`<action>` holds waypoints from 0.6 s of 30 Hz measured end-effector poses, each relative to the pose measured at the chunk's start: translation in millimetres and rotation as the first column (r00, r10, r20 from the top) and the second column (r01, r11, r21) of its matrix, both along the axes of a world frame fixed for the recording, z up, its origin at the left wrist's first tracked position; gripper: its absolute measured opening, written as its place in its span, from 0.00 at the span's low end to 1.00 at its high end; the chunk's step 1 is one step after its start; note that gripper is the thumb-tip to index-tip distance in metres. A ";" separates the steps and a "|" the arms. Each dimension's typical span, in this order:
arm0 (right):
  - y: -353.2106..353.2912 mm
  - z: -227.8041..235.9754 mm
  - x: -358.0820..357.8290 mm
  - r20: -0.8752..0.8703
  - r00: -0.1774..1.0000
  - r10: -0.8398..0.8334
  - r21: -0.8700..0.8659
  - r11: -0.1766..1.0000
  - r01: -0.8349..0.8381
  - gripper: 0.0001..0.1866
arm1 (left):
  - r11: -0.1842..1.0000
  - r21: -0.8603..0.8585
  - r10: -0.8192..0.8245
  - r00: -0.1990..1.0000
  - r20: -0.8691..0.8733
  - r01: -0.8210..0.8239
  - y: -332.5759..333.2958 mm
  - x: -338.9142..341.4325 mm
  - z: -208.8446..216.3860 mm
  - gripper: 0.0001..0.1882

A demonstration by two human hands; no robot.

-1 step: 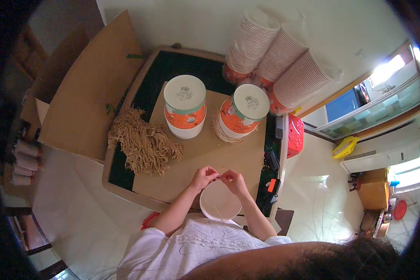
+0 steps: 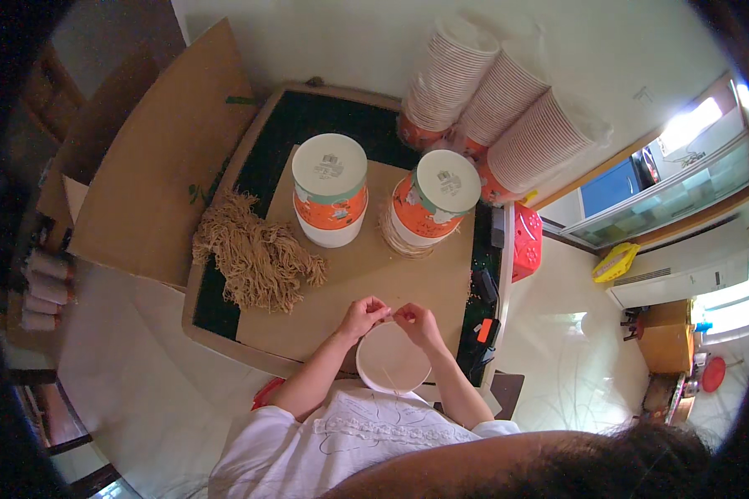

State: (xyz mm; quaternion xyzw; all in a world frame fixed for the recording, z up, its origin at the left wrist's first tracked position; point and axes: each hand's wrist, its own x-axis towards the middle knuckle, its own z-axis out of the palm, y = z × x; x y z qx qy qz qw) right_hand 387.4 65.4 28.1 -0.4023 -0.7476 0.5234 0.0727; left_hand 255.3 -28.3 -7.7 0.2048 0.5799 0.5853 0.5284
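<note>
Curling fingers by the far rim of a round white paper tub (image 2: 381, 353) near the torso (image 2: 366, 424), left hand (image 2: 364, 317) and right hand (image 2: 417, 323) have grasps I cannot tell; uneven pressure might tip it.

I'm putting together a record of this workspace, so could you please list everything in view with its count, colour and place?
white tub: one, white, before the person's lap
upturned tubs: two bases showing, white, green and orange, on the cardboard sheet
cardboard sheet: one, brown, on the table
twine: one large bundle, tan, table's left
table: one, dark green top, centre
tub stacks: three, white and orange, far right of table
cardboard panel: one large, brown, left
basket: one, red, right of table
bag: one, yellow, farther right
background details: partly too small to tell
shirt: one, white, bottom
left hand, right hand: two, bare, fingertips close together by the white tub's far rim
</note>
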 end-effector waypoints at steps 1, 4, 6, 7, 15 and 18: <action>0.5 -0.9 0.4 -0.005 1.000 -0.008 0.006 1.000 0.008 0.09 | 1.000 0.000 -0.001 1.000 0.000 0.001 -0.2 0.3 0.5 0.03; 0.8 -2.0 0.7 -0.003 1.000 -0.003 0.011 1.000 0.003 0.08 | 0.999 0.013 -0.037 0.999 -0.018 0.037 -0.8 0.6 1.3 0.03; 0.3 -0.4 -0.3 -0.006 1.000 -0.002 0.007 1.000 0.002 0.08 | 0.997 -0.020 -0.079 0.987 -0.141 0.077 -1.2 0.1 1.2 0.04; 0.3 0.8 -0.5 -0.009 1.000 -0.003 0.005 1.000 0.003 0.07 | 0.997 -0.019 -0.079 0.987 -0.141 0.078 -1.0 0.2 -0.5 0.04; 1.0 -2.0 0.1 -0.060 0.998 -0.014 0.028 0.999 0.016 0.06 | 0.994 -0.080 -0.083 0.994 -0.073 0.077 -0.1 1.4 -3.5 0.06; 0.9 -2.9 0.3 -0.051 0.997 -0.051 -0.006 0.999 0.051 0.05 | 0.993 -0.091 -0.082 0.993 -0.083 0.074 -0.5 2.4 -4.7 0.06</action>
